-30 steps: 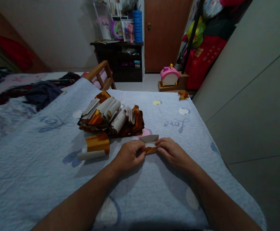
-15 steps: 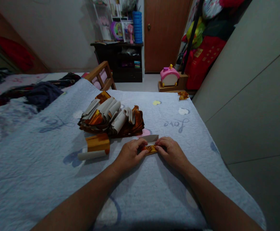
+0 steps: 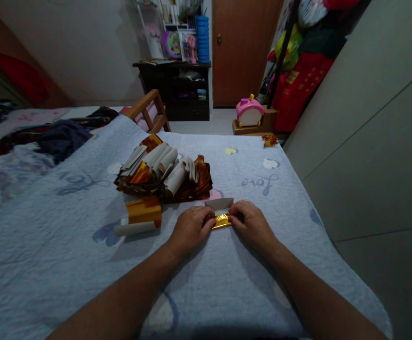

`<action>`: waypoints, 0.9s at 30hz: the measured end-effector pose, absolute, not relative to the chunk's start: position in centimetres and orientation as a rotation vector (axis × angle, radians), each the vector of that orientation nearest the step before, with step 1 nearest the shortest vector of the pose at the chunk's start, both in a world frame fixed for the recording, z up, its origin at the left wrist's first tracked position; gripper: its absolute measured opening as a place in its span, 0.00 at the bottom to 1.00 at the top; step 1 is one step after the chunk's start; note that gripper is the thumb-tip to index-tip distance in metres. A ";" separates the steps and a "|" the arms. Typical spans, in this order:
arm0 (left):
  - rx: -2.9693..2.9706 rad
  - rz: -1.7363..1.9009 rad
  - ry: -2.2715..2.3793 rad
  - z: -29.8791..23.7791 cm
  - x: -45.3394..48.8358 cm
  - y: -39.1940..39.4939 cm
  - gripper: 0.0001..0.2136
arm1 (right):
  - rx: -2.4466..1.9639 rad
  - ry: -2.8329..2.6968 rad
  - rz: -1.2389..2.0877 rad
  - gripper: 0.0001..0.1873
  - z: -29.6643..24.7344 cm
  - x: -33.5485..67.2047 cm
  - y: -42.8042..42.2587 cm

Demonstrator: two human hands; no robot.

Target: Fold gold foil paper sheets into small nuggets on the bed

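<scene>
Between my two hands lies a sheet of gold foil paper, its near part folded over with the gold side up and its grey backing standing up at the far edge. My left hand pinches the left end of the fold between thumb and fingers. At the right end, my right hand pinches it the same way. Left of my hands rests a single curled gold sheet with a rolled grey edge. Behind it sits a large pile of curled gold-and-grey papers.
A pale blue quilt with heart prints covers the surface. Small folded gold pieces lie at its far right corner. Dark clothes are heaped at left. A wooden chair stands beyond the far edge, and a pale cabinet rises at right.
The folded gold strip now looks flatter and brighter, and more of its grey backing shows behind it. Both hands have barely shifted. The pile and the single sheet are unmoved.
</scene>
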State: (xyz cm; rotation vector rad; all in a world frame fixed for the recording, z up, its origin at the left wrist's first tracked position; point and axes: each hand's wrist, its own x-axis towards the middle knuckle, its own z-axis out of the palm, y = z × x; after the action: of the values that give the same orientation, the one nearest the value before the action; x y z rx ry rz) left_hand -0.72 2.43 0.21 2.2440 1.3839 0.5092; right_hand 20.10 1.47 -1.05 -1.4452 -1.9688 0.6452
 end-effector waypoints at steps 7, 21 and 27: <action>2.270 0.507 1.387 0.1 -0.7 2.4 0.03 | -1.490 -1.930 0.642 0.07 -1.2 19.9 1.6; 2.299 0.543 1.439 -0.1 -0.5 2.2 0.02 | -1.471 -1.874 0.680 0.14 -1.0 19.6 1.6; 2.303 0.539 1.479 -0.2 -0.4 2.1 0.02 | -1.462 -1.875 0.682 0.16 -1.2 19.6 1.6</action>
State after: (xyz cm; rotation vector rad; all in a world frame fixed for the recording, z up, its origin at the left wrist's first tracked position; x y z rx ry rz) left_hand -0.39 2.14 -0.25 2.3033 1.4794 0.5392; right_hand 19.64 1.65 -1.22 -1.4621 -1.8755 0.6819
